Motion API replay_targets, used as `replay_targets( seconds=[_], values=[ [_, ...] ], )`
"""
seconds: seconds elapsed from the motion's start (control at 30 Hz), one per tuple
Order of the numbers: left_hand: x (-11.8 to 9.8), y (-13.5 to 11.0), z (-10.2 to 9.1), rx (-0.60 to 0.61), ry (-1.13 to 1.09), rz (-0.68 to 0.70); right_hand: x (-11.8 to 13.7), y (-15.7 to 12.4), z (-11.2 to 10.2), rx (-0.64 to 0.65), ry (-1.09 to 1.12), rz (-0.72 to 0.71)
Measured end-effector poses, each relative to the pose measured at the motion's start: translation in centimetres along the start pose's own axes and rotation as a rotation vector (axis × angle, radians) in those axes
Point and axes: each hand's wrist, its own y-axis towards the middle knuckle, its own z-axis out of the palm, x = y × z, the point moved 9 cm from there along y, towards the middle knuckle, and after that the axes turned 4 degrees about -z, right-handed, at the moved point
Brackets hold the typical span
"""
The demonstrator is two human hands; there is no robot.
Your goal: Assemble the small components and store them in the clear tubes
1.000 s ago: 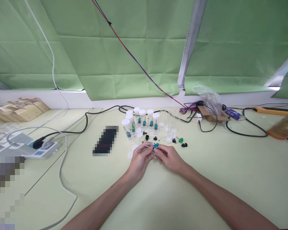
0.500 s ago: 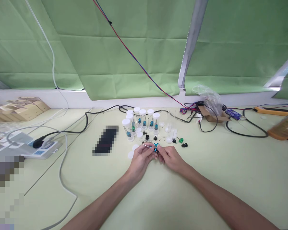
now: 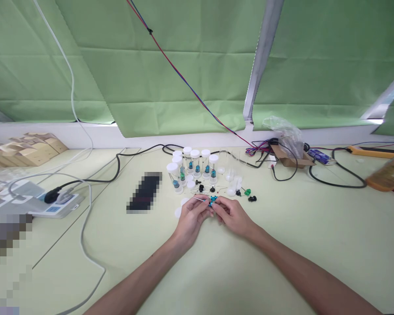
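Close together above the table, both my hands pinch a small blue plastic piece [image 3: 213, 198]. My left hand [image 3: 193, 217] has its thumb and fingers closed at the piece's left side, where a thin metal rod [image 3: 198, 199] sticks out to the left. On the right, my right hand [image 3: 233, 214] is closed on the same piece, its fingertips partly covering it. Just beyond lie small black parts [image 3: 212, 189] and a green part [image 3: 247, 192]. Behind these stand several clear tubes with white caps [image 3: 195, 153], holding small blue or green figures.
A blurred dark rectangle [image 3: 144, 191] lies left of the tubes. Clear uncapped tubes [image 3: 233, 166] stand to their right. Farther right are an open cardboard box [image 3: 292, 162] with a plastic bag and an orange bottle [image 3: 388, 173]. A power strip [image 3: 57, 205] with cables sits left.
My right fingers have shifted slightly around the blue piece, and the thin rod has moved a little to the left. The things on the table stay in place.
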Motion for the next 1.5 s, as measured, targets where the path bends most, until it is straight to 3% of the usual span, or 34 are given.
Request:
replay_targets(
  seconds=[0.2, 0.9, 1.5],
  values=[
    [0.04, -0.15, 0.27, 0.014, 0.012, -0.008, -0.37, 0.06, -0.13, -0.006, -0.074, -0.006],
    [0.23, 0.18, -0.40, -0.034, -0.071, -0.018, -0.33, 0.01, 0.09, -0.013, 0.036, 0.016],
    [0.40, 0.15, -0.20, -0.008, -0.048, -0.018, -0.75, 0.16, -0.19, -0.030, -0.074, 0.020]
  ],
)
